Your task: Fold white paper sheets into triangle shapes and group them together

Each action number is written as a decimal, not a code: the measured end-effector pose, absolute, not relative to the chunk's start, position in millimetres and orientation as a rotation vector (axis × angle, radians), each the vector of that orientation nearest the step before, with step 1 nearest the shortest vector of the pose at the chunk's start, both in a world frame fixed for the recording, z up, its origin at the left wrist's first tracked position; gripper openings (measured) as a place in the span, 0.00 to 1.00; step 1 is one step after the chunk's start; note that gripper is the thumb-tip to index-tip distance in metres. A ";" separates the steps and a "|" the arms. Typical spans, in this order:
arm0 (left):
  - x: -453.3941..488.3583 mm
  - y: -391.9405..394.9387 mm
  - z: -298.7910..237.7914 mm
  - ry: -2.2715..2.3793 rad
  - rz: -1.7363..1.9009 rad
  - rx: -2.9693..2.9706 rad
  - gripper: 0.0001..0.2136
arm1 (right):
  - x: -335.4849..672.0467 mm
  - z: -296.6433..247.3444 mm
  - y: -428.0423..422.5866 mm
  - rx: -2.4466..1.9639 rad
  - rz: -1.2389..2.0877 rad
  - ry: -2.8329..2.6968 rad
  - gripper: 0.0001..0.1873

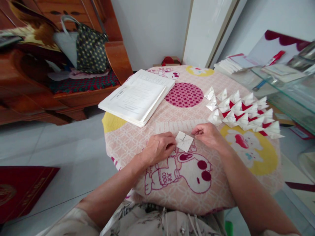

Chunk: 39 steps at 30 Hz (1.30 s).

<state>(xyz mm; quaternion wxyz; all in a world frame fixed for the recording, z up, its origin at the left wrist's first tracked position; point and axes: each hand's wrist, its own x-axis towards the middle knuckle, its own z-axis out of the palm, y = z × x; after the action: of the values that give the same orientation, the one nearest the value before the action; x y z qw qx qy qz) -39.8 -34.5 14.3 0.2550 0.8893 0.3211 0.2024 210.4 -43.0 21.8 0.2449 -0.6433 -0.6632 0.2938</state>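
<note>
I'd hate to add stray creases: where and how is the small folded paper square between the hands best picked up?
Probably pinch the paper square by its right corner, coming from the right: it looks flat, that corner juts out near the right hand, and the left hand crowds the opposite side.

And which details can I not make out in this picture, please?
In the head view:
Small folded paper: writing too small to read.
Paper stack: print too small and blurred.
Left hand: palm hidden by the hand's back.
Red item: cut off by the picture's left edge.
</note>
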 end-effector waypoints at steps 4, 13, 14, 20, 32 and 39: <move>-23.8 -24.7 27.1 1.052 0.421 2.438 0.05 | 211.7 19.4 -41.1 -1.704 0.792 -1.812 0.10; -5.1 2.6 24.2 0.895 0.284 2.525 0.12 | 211.9 18.2 -40.6 -1.636 0.855 -1.747 0.09; -6.4 4.9 22.9 0.887 0.304 2.486 0.11 | 211.9 17.5 -40.7 -1.631 0.876 -1.728 0.10; -15.9 12.7 11.9 0.915 0.534 1.978 0.02 | 208.1 14.3 -40.8 -1.501 1.114 -1.437 0.20; -11.6 5.9 12.2 0.793 0.749 1.397 0.08 | 182.8 7.9 -46.5 -1.385 1.185 -1.239 0.14; -8.9 3.4 9.3 0.792 0.736 1.426 0.08 | 181.9 5.9 -48.1 -1.365 1.090 -1.237 0.12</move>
<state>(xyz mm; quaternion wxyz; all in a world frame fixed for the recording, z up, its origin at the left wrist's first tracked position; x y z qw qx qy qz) -8.9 3.4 9.3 0.6259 0.6214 0.3454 0.3207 181.9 -48.1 5.9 0.4800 -0.5596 -0.5068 0.4468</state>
